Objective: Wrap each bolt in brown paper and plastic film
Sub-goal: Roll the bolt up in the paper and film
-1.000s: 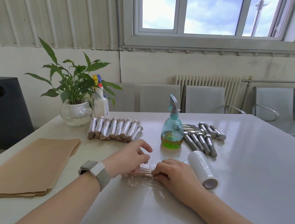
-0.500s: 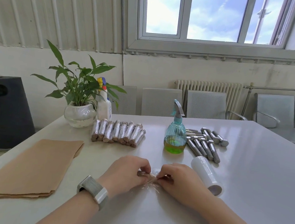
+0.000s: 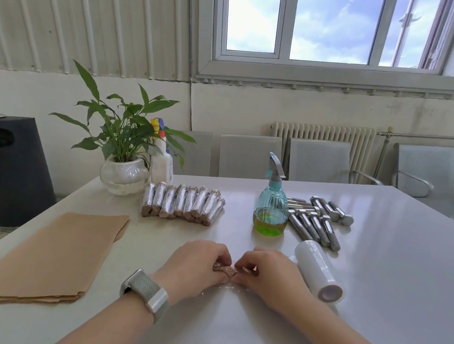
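Head view only. Left hand (image 3: 195, 268) and right hand (image 3: 268, 277) meet at the near middle of the worktop (image 3: 374, 292), fingers of both curled around one wrapped bolt (image 3: 225, 269) (brown paper under glossy film, mostly hidden). Film roll (image 3: 317, 270) lies just right of the right hand. Bare bolts (image 3: 315, 223) beyond it; finished wrapped bolts (image 3: 182, 205) far left-centre; brown paper stack (image 3: 51, 253) at left.

Both hands (image 3: 195, 268) (image 3: 269, 277) pinch wrapped bolt (image 3: 225, 269) on table (image 3: 374, 292).
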{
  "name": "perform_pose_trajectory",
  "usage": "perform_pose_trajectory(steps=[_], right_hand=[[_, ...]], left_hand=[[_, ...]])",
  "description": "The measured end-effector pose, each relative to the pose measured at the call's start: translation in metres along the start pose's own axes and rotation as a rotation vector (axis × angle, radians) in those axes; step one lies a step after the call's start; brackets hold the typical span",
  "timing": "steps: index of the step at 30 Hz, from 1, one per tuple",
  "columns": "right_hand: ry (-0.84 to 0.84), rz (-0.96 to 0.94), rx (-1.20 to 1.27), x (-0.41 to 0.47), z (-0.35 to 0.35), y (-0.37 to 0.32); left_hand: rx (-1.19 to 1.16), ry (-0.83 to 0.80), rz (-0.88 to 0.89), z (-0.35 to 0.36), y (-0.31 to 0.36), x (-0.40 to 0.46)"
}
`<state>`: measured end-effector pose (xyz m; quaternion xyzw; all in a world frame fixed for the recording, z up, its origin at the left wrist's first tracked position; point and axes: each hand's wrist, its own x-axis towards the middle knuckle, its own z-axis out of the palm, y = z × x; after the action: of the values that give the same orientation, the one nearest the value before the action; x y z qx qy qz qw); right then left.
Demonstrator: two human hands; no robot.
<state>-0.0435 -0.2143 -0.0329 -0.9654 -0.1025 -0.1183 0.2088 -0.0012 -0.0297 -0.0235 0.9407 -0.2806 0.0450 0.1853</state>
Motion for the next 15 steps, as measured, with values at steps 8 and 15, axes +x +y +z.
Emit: perform_pose_trajectory(steps=[8, 15], right_hand=[[-0.018, 0.025, 0.106, 0.0, 0.001, 0.004], [-0.01, 0.02, 0.133, 0.0, 0.002, 0.005]], left_hand=[[-0.625, 0.048, -0.169, -0.021, -0.027, -0.013], [-0.32, -0.103, -0.122, -0.02, -0.054, -0.018]])
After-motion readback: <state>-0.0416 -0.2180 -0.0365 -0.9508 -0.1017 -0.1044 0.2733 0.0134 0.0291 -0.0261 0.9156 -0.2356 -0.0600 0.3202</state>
